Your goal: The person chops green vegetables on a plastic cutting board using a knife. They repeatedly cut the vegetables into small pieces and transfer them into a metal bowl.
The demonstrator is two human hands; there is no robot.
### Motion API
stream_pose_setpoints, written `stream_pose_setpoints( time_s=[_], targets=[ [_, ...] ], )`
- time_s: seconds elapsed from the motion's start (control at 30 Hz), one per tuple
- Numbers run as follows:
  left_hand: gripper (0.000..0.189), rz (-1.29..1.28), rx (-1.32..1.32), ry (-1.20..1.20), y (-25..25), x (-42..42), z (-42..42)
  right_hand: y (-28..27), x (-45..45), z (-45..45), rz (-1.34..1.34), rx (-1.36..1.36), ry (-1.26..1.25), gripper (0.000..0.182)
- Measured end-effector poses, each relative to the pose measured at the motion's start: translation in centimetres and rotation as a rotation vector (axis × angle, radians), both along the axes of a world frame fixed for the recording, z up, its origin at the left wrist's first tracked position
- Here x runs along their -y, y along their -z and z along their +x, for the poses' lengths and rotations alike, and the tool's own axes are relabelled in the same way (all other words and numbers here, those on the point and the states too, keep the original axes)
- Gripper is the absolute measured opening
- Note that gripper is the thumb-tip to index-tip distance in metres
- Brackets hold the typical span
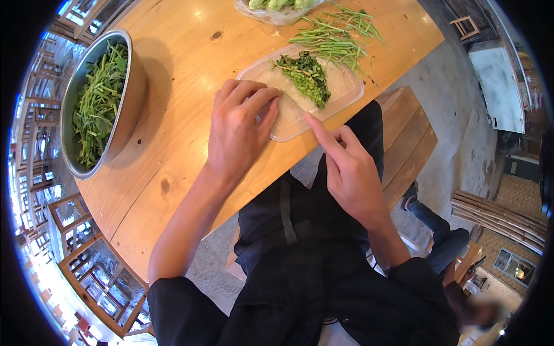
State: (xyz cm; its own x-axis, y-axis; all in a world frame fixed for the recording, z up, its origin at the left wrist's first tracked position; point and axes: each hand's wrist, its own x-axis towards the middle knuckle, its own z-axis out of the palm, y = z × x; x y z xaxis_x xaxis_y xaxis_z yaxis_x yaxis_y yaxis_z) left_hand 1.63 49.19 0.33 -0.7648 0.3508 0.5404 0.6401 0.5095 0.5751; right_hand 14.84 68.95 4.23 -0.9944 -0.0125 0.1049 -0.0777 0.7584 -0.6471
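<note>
A shallow translucent plastic tray or lid (288, 129) lies at the wooden table's edge. Chopped green stems and leaves (306, 80) are heaped on it. My left hand (242, 123) rests on its left side, fingers bent and drawn together; a tiny green tip shows by the fingertips, but what lies beneath them is hidden. My right hand (352, 173) is curled at the near edge, index finger stretched along what looks like a thin knife (296, 104), seen almost edge-on; its handle is hidden in the palm. Long cut green stems (331, 41) lie behind the tray.
A deep metal bowl (138, 82) of leafy greens stands on the table (173, 129) at left. A clear plastic bag (277, 16) with pale green vegetables lies at the top. A wooden bench (409, 134) is at right; beyond it sits another person (437, 233).
</note>
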Motion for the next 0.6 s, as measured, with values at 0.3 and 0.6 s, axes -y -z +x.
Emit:
stream_pose_setpoints(
  time_s=[0.3,0.6],
  targets=[
    [0.013,0.026,-0.005,-0.010,-0.2,0.1,0.1,-1.3,-0.7,0.7,0.037,0.061,0.019,0.072],
    [0.014,0.021,-0.018,-0.005,-0.2,0.0,0.0,-1.3,-0.2,0.2,-0.030,0.034,0.003,0.071]
  ],
)
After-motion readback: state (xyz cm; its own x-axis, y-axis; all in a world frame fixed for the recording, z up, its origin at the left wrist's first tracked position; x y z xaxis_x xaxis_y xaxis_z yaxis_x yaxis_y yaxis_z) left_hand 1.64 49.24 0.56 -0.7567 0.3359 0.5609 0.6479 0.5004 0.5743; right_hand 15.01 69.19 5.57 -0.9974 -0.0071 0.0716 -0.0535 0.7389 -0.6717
